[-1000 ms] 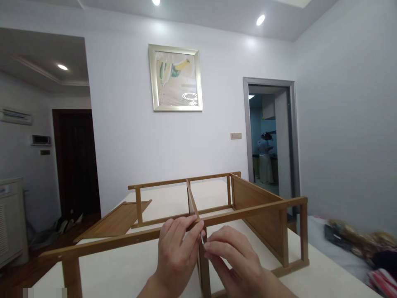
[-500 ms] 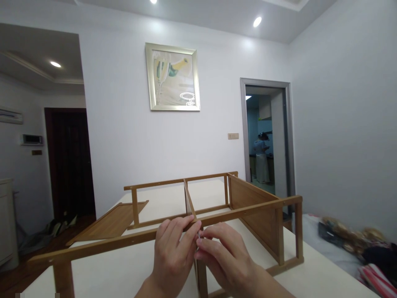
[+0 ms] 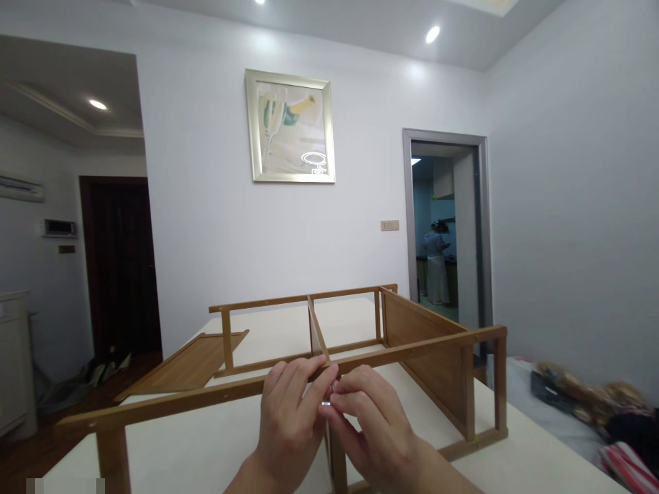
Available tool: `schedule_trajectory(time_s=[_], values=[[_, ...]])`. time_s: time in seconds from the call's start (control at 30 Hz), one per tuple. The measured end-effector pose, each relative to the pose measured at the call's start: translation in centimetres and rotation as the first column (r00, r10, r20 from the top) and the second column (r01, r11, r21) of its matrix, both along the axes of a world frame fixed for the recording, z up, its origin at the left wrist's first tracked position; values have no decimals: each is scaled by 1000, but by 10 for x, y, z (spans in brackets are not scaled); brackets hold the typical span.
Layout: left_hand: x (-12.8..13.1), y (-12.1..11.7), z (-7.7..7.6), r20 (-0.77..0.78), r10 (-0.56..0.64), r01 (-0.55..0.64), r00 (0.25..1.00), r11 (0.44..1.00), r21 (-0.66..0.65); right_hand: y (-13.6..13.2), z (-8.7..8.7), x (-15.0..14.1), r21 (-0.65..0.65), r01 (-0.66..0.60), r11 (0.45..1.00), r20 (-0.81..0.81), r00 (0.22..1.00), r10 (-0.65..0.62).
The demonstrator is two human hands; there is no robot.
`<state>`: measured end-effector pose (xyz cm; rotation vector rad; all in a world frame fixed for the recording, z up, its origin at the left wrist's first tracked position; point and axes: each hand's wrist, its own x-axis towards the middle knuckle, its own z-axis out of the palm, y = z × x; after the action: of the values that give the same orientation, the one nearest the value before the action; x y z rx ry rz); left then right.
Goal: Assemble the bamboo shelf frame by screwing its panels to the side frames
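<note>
Wooden frame [image 3: 401, 354] is lying across the pale desk [image 3: 195, 439], apparently so that its near rail is facing the worker. At the middle of that rail, the right hand [image 3: 371, 420] is pinching a small metal piece [image 3: 326, 403] between thumb and fingers; its exact kind is not showing. The left hand [image 3: 290, 413] is resting bent fingers on the rail just beside it, presumably steadying the joint; its thumb is staying out of sight, so whether it is gripping cannot be told. A crosspiece [image 3: 315, 328] is running from this point to the far side, and a solid panel [image 3: 437, 379] is spanning the right end, seemingly keeping both sides apart. A loose panel [image 3: 185, 367] is lying at the left, probably set aside for access. Beyond the doorway [image 3: 408, 206], another person [image 3: 436, 261] is standing.
</note>
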<state>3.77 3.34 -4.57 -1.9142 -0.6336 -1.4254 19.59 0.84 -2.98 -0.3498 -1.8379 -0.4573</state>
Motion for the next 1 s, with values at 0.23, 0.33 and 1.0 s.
schedule_trajectory(time_s=[0.23, 0.33, 1.0], values=[[-1, 1, -2, 0, -1, 1, 1000, 1000, -5, 1, -6, -6, -100, -39, 994, -105, 994, 29], [-2, 1, -3, -7, -5, 5, 1000, 1000, -14, -1, -2, -4, -143, -57, 988, -125, 991, 39], [3, 0, -2, 30, -14, 14, 999, 1000, -25, -7, 8, -7, -210, -72, 975, -94, 994, 53]])
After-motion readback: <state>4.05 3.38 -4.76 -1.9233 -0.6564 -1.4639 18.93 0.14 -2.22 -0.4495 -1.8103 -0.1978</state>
